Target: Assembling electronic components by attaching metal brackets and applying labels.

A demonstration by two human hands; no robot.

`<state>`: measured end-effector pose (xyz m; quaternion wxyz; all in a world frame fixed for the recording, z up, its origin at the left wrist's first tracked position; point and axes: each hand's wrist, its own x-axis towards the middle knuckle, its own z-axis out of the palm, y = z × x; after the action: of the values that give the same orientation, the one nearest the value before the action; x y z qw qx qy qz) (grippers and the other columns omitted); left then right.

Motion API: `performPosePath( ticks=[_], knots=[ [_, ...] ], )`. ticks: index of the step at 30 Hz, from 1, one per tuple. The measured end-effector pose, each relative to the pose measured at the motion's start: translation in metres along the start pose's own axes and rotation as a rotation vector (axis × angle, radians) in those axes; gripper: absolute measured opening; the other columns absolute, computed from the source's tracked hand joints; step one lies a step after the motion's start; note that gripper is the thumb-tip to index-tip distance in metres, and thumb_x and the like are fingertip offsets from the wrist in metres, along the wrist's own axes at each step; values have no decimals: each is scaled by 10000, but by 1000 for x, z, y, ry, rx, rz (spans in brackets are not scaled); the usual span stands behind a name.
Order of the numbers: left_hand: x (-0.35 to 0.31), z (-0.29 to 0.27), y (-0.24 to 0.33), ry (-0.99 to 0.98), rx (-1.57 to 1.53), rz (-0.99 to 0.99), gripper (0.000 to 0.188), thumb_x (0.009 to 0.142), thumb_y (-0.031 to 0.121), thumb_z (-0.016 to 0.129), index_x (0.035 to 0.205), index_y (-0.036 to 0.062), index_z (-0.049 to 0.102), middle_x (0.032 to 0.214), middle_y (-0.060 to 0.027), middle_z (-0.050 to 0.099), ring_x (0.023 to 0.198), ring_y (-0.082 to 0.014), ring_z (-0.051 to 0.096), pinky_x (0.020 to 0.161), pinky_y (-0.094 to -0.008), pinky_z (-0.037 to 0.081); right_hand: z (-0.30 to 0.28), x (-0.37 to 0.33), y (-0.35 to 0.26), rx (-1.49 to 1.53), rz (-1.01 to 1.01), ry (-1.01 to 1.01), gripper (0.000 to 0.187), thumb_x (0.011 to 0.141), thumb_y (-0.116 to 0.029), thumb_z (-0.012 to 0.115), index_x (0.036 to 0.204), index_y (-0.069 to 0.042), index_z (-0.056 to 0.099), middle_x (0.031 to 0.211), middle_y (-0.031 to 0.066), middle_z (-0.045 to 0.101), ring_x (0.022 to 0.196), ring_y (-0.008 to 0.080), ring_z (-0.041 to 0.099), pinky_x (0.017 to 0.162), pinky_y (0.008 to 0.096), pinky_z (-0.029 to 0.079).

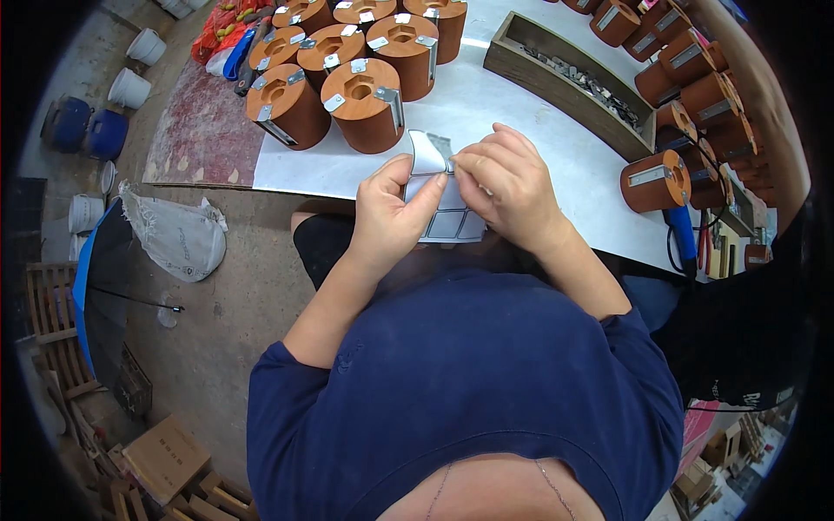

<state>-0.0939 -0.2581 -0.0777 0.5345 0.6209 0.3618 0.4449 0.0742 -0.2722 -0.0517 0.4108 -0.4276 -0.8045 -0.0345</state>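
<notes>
My left hand grips the left side of a sheet of grey rectangular stickers with thumb and fingers. The upper part of the sheet is bent back and shows a white, shiny face. My right hand is closed in a pinch at the sheet's bent edge, its fingertips close to my left thumb. Whether a loose sticker is between those fingertips is too small to tell. Just beyond my hands stand several reddish-brown wooden cylinders, with hexagonal recesses in their tops and metal plates on them.
A long wooden trough of small metal parts lies across the white table. More cylinders and a blue-handled tool are at the right, beside a person in black. An open umbrella and a white sack lie on the floor.
</notes>
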Motion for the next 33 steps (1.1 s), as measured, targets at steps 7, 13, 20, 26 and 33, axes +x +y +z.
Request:
performPosePath(
  ticks=[7,13,20,26,33],
  knots=[
    [14,13,-7,42,-441,-303,133,837,50,558,930,-43,579,841,-85,633,709,-90,585,624,-227,479,-11,-1,16,366,461,31,94,771,-68,591,792,22,605,739,94,614,687,175,573,646,272,464],
    [34,26,-33,16,-407,-402,138,814,29,556,928,-48,567,856,-98,627,733,-110,591,646,-244,482,-13,-16,48,925,837,251,172,875,-125,522,935,24,584,873,55,605,807,99,538,746,214,405],
    [33,40,-20,236,579,239,450,751,125,661,1104,-54,447,995,-187,507,1000,-237,506,831,-345,433,-17,-18,48,402,668,273,162,867,-97,537,960,27,583,875,83,617,818,129,558,727,269,449],
    [27,32,6,25,-180,-48,215,851,176,579,875,-36,556,753,-40,551,689,-102,498,607,-243,412,-1,-10,21,18,59,135,196,663,8,654,845,-10,582,924,114,600,832,289,562,723,353,465],
    [14,12,-1,14,53,6,114,826,70,554,867,-30,590,704,-54,589,626,-92,530,578,-240,426,2,-4,10,632,535,109,113,803,-100,615,858,-7,580,973,94,567,881,182,552,766,298,463]
  ],
)
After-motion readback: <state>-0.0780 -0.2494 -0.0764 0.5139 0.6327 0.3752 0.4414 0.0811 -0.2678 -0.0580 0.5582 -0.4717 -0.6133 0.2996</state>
